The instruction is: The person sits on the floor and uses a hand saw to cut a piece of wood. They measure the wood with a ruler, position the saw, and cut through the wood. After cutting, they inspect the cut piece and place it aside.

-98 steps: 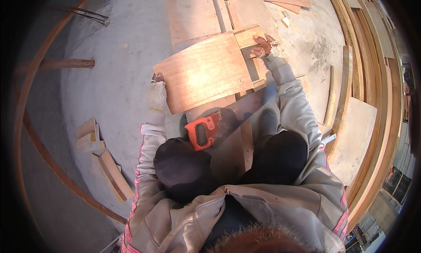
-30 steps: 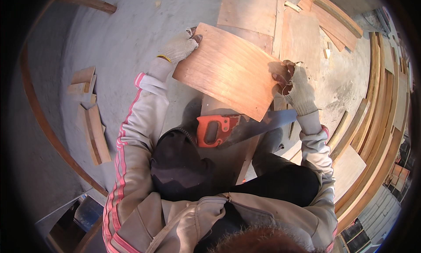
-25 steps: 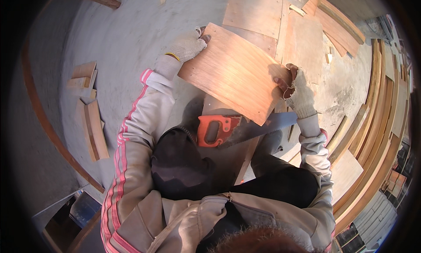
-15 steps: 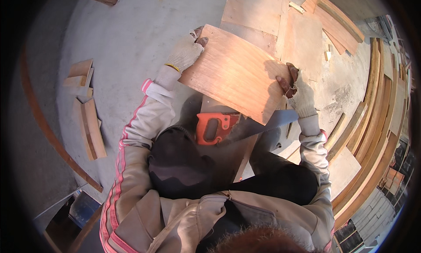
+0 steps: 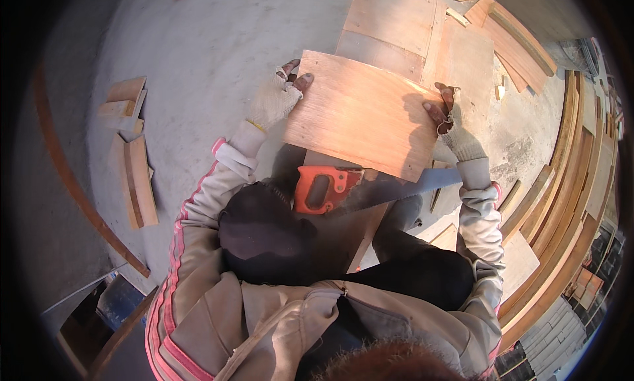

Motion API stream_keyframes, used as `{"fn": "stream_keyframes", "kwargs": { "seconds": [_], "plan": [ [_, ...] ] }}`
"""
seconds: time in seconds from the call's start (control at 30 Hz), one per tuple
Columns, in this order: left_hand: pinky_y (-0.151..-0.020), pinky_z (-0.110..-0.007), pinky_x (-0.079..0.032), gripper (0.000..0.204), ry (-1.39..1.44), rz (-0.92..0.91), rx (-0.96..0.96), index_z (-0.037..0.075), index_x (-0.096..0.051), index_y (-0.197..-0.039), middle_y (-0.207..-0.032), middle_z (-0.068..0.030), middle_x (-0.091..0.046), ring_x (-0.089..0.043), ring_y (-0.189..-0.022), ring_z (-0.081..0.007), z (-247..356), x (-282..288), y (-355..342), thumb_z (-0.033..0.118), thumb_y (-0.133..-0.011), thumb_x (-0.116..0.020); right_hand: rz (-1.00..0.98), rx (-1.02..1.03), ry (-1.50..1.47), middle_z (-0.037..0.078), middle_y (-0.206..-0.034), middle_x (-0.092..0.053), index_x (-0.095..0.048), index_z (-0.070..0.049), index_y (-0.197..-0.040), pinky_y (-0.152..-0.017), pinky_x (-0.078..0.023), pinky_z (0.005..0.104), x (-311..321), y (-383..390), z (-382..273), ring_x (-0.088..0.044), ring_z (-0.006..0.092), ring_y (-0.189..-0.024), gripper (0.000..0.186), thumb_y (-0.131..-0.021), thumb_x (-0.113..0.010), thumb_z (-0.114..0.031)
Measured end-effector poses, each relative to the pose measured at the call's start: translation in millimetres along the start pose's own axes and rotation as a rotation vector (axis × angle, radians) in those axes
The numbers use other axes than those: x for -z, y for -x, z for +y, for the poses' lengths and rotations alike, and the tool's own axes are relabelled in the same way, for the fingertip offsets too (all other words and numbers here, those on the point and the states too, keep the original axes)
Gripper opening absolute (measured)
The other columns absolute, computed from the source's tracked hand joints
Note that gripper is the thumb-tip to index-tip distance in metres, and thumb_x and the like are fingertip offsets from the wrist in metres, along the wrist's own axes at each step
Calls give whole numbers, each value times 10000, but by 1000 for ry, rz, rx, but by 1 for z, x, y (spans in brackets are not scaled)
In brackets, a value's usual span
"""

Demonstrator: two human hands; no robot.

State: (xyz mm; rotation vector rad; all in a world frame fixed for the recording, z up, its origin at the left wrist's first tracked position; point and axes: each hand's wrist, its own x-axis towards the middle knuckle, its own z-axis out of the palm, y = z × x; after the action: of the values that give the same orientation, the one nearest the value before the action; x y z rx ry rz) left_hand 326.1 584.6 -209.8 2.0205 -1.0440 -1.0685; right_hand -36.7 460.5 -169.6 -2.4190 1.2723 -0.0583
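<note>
A rectangular plywood board [image 5: 363, 113] is held up in front of me by its two short ends. My left hand [image 5: 276, 96], in a white knit glove with bare fingertips, is closed on the left end, thumb at the edge. My right hand [image 5: 451, 125], gloved alike, grips the right end with its thumb on the upper face; its index finger sticks out beyond the edge. Below the board lies a handsaw [image 5: 330, 188] with an orange handle, its blade running rightward and partly under the board. The fingers beneath the board are hidden.
Plywood sheets [image 5: 386, 24] lie on the concrete floor ahead. Wood offcuts [image 5: 135, 176] are on the left, more boards [image 5: 518, 44] at the far right. Long timber planks [image 5: 561, 189] are stacked along the right. My bent knees are close below the saw.
The board has turned slightly and lies more level across the view, its right end shifted rightward. Both hands have stayed on its ends. The saw remains in place below.
</note>
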Motion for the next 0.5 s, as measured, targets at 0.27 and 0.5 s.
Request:
{"fn": "stream_keyframes", "kwargs": {
  "seconds": [0.27, 0.5],
  "plan": [
    [-938, -350, -477, 679, 57, -34, 17, 15, -428, -1436, -1253, -140, -590, -581, -1122, -222, -16, 30, -11, 465, -957, -595, 148, 157, -137, 201, -1246, -580, -509, -6, -1362, -1006, -429, 407, -1, -48, -12, -537, 346, -1204, 466, -984, -581, -267],
    [-884, -309, -475, 577, 431, 22, 10, -21, -457, -1399, -1017, -102, -625, -598, -953, -208, 17, 107, 20, 360, -982, -571, 46, 248, -278, 174, -1200, -594, -523, -13, -1337, -960, -453, 402, 5, -110, -59, -552, 318, -1128, 432, -991, -561, -269]
  ]
}}
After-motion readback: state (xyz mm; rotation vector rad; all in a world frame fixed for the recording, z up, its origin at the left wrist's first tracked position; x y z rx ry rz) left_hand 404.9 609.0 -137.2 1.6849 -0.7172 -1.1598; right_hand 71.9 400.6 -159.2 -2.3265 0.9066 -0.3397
